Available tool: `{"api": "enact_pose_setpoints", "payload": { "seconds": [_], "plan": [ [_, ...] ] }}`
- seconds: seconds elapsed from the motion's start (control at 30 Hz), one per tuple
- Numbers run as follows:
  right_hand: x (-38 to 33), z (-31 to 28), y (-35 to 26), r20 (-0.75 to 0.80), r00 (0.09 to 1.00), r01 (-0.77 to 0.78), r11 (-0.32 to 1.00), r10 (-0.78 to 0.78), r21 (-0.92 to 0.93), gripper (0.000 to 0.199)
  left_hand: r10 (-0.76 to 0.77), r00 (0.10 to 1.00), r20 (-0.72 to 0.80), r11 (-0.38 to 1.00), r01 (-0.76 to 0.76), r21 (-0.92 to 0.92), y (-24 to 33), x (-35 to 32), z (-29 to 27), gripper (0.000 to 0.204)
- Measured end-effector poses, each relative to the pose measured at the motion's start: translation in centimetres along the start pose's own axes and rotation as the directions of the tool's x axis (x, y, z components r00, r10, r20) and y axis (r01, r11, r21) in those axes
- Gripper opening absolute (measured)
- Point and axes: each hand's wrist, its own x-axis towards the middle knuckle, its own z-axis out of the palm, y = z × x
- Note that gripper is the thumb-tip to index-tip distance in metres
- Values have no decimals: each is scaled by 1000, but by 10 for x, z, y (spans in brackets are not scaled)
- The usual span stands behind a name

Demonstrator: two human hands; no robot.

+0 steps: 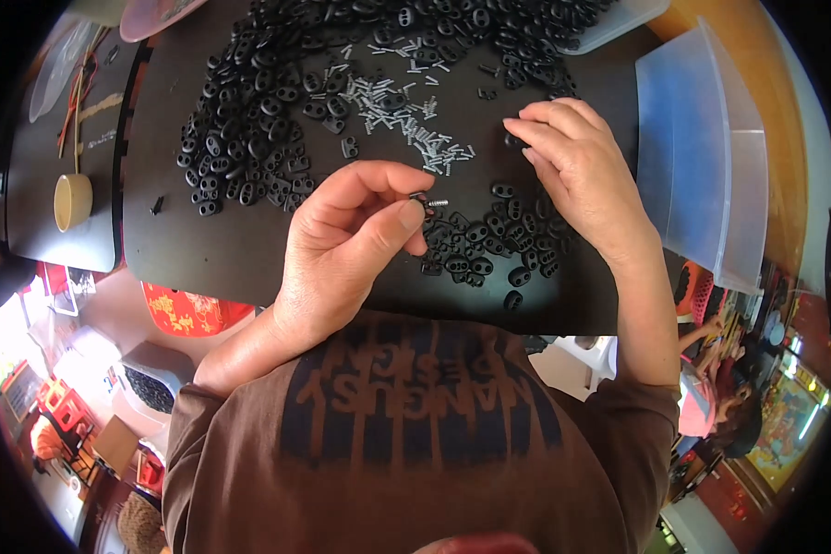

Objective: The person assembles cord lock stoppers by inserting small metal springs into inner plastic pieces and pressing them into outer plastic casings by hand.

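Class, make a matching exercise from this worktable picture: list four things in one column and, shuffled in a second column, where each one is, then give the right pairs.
Things
1. left hand
2. right hand
3. small beige cup
4. clear plastic bin

Places
A. at the table's right edge
B. pinching a small metal pin at mid-table
C. on the far-left dark mat
D. fingertips down beside black plastic cord stoppers

Pairs: 1-B, 2-D, 3-C, 4-A

Bare black mat (222, 254) is lying open at seven o'clock, giving a hand room. A heap of black oval plastic toggles (249, 138) is crowding eleven o'clock, small silver metal springs (406, 115) are scattering at twelve, and a clear plastic bin (702, 148) is walling two o'clock.
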Motion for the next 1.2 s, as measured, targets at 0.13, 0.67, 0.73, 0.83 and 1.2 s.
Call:
{"api": "enact_pose_setpoints", "payload": {
  "seconds": [0.13,0.67,0.73,0.83,1.2],
  "plan": [
    [3,9,4,61,998,-11,1000,11,9,18,-29,999,-46,1000,28,-6,4,-3,-1,19],
    [-6,-9,-76,445,799,-450,-90,404,889,16,165,984,67,986,-164,-19,26,6,4,18],
    [-9,-6,-84,460,809,-443,-135,366,886,16,180,978,105,984,-177,-37,27,6,13,17],
    [-8,-7,-92,439,829,-426,-117,347,897,18,225,956,189,974,-223,-30,24,5,13,17],
    [-11,-1,-96,433,813,-402,-163,389,901,20,82,994,69,993,-75,-90,15,-1,7,16]
  ]
}}
